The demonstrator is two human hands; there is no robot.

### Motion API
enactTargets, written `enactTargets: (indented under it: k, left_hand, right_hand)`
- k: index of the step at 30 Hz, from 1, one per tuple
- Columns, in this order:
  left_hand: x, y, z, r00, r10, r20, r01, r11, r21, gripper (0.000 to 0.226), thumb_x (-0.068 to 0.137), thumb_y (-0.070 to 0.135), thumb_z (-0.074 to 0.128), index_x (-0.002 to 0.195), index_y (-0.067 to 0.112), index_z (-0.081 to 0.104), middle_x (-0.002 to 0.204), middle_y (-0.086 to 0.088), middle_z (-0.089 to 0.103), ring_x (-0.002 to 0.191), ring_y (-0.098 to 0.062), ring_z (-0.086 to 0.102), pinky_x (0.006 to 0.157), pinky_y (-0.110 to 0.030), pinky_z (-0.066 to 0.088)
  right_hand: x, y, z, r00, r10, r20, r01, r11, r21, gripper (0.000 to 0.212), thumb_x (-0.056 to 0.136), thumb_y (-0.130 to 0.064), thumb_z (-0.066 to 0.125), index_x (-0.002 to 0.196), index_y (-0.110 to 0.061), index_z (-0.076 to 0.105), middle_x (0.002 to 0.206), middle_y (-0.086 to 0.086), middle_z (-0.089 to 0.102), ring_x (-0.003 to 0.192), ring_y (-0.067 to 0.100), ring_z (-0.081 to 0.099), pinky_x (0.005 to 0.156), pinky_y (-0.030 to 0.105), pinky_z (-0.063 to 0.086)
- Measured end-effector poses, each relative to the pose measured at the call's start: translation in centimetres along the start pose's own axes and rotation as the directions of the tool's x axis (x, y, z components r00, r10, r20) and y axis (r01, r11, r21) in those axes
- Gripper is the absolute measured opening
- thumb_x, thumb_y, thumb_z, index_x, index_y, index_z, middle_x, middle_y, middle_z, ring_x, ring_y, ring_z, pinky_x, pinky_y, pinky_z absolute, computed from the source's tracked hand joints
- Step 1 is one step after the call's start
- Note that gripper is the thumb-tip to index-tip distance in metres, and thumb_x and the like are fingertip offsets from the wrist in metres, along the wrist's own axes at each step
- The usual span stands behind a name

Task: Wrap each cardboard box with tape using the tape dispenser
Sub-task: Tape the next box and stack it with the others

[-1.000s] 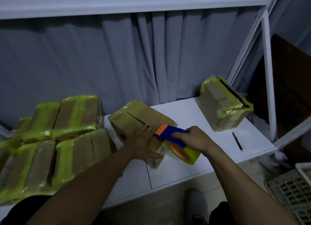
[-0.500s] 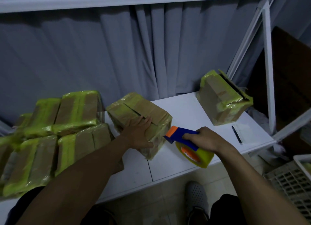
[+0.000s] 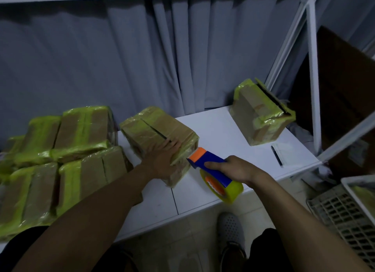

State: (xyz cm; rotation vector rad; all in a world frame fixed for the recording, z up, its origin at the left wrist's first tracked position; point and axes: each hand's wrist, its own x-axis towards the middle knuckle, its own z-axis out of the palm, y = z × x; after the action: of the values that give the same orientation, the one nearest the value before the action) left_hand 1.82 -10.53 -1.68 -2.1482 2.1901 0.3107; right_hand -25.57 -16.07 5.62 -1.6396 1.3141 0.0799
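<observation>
Left hand (image 3: 162, 160) lay flat on the near end of the taped brown cardboard box (image 3: 156, 129), fingers straight and together, pressing down on top. Right hand (image 3: 237, 168) was curled round the blue tape dispenser with orange nose (image 3: 209, 166), thumb on the near side

vs 0.5 s earlier: dispenser had come back in toward the box. The nose now sat at the box's near right side, touching or just off it, couldn't tell. Left hand had stayed on the box top, now a bit flatter. The box hadn't moved on the white table (image 3: 223, 129)

Yellow-green tape roll (image 3: 233, 190) hung under the dispenser, out past the table's front edge. Its orange core had white lettering, too blurred to read. White paper slip (image 3: 284, 151) with a dark pen (image 3: 277, 156) just beside it lay near the right end of the table. Any print on the slip was illegible

A second cardboard box with yellow-green tape bands (image 3: 259, 117) sat tilted at the far right of the table, well apart from the hands. Stack of wrapped boxes (image 3: 81, 133) stood left of the hands, two layers, cut off at the left frame edge, so no count

Left palm hid the box's near top edge. The roll was half covered by dispenser and hand. White mesh basket (image 3: 345, 210) at lower right was cut off. Grey curtain (image 3: 142, 58) hung behind, white shelf post (image 3: 313, 78) stood at right. Light was dim and detail poor
</observation>
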Motion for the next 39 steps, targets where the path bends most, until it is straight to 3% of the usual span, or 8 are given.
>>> enactTargets:
  k: [8, 11, 14, 17, 25, 33, 37, 39]
  left_hand:
    - [0.4, -0.3, -0.3, 0.997, 0.046, 0.055, -0.043, 0.998, -0.045, 0.115, 0.058, 0.084, 0.02, 0.157, 0.031, -0.005, 0.165, 0.012, -0.008, 0.153, -0.015, -0.006, 0.12, -0.055, 0.008]
    - [0.1, 0.0, -1.2, 0.995, 0.023, 0.099, -0.013, 0.995, -0.101, 0.114, 0.06, 0.087, 0.012, 0.158, 0.03, -0.003, 0.165, 0.014, -0.007, 0.152, -0.013, -0.008, 0.121, -0.054, 0.002]
    - [0.1, 1.5, -1.2, 0.996, -0.09, 0.002, 0.088, 0.972, -0.216, 0.113, 0.066, 0.097, 0.014, 0.158, 0.031, 0.012, 0.165, 0.015, 0.006, 0.152, -0.012, 0.002, 0.122, -0.052, 0.003]
    - [0.6, 2.4, 0.0, 0.976, -0.175, -0.133, 0.138, 0.958, -0.252, 0.121, 0.056, 0.101, 0.022, 0.154, 0.031, 0.029, 0.162, 0.012, 0.021, 0.151, -0.014, 0.014, 0.122, -0.049, 0.009]
    - [1.5, 2.3, 1.8, 0.927, -0.253, -0.278, 0.14, 0.919, -0.369, 0.078, 0.074, 0.07, 0.051, 0.142, 0.032, 0.051, 0.153, 0.014, 0.041, 0.147, -0.014, 0.029, 0.12, -0.051, 0.015]
    - [1.8, 1.7, 2.6, 0.927, -0.25, -0.279, 0.132, 0.915, -0.382, 0.073, 0.076, 0.066, 0.05, 0.141, 0.034, 0.051, 0.152, 0.013, 0.043, 0.147, -0.015, 0.029, 0.119, -0.054, 0.017]
    - [1.8, 1.1, 2.5, 0.937, -0.226, -0.267, 0.118, 0.923, -0.366, 0.08, 0.073, 0.076, 0.035, 0.142, 0.037, 0.05, 0.152, 0.014, 0.042, 0.147, -0.015, 0.029, 0.119, -0.054, 0.016]
    - [1.7, 0.9, 2.4, 0.942, -0.205, -0.267, 0.09, 0.918, -0.386, 0.075, 0.076, 0.072, 0.041, 0.142, 0.038, 0.049, 0.153, 0.015, 0.039, 0.147, -0.014, 0.028, 0.119, -0.053, 0.014]
  right_hand:
    - [-1.9, 3.8, -0.1, 0.997, 0.077, 0.03, -0.08, 0.993, 0.092, 0.059, 0.08, -0.064, 0.074, 0.098, -0.008, 0.074, 0.078, 0.004, 0.074, 0.068, 0.016, 0.068, 0.067, 0.025, 0.049]
    - [-0.7, 3.9, 1.2, 0.995, 0.091, 0.047, -0.093, 0.995, 0.026, 0.061, 0.081, -0.071, 0.07, 0.091, -0.01, 0.07, 0.079, 0.005, 0.072, 0.07, 0.017, 0.066, 0.067, 0.025, 0.047]
    - [0.7, 3.4, 2.6, 0.995, 0.085, 0.053, -0.081, 0.993, -0.089, 0.061, 0.085, -0.074, 0.062, 0.082, -0.013, 0.059, 0.078, 0.004, 0.065, 0.068, 0.016, 0.062, 0.065, 0.024, 0.044]
    - [2.0, 2.8, 3.4, 0.992, 0.103, 0.07, -0.093, 0.987, -0.127, 0.058, 0.088, -0.074, 0.058, 0.085, -0.016, 0.055, 0.082, 0.002, 0.063, 0.071, 0.014, 0.061, 0.063, 0.023, 0.044]
    - [5.5, 1.4, 4.3, 0.993, 0.085, 0.085, -0.073, 0.988, -0.135, 0.056, 0.091, -0.072, 0.056, 0.085, -0.016, 0.053, 0.081, 0.001, 0.063, 0.07, 0.013, 0.061, 0.062, 0.021, 0.044]
    - [7.4, 0.3, 4.5, 0.997, 0.07, 0.029, -0.067, 0.992, -0.108, 0.056, 0.087, -0.069, 0.065, 0.094, -0.013, 0.057, 0.081, 0.001, 0.064, 0.069, 0.014, 0.062, 0.06, 0.021, 0.045]
    - [7.7, 0.0, 5.6, 0.995, 0.037, -0.092, -0.072, 0.908, -0.412, 0.062, 0.083, -0.078, 0.06, 0.093, -0.017, 0.057, 0.088, 0.0, 0.065, 0.081, 0.019, 0.067, 0.077, 0.032, 0.055]
    - [7.6, 0.5, 6.5, 0.99, 0.052, -0.134, -0.113, 0.857, -0.503, 0.062, 0.082, -0.079, 0.059, 0.095, -0.018, 0.055, 0.093, 0.0, 0.064, 0.087, 0.021, 0.066, 0.08, 0.035, 0.054]
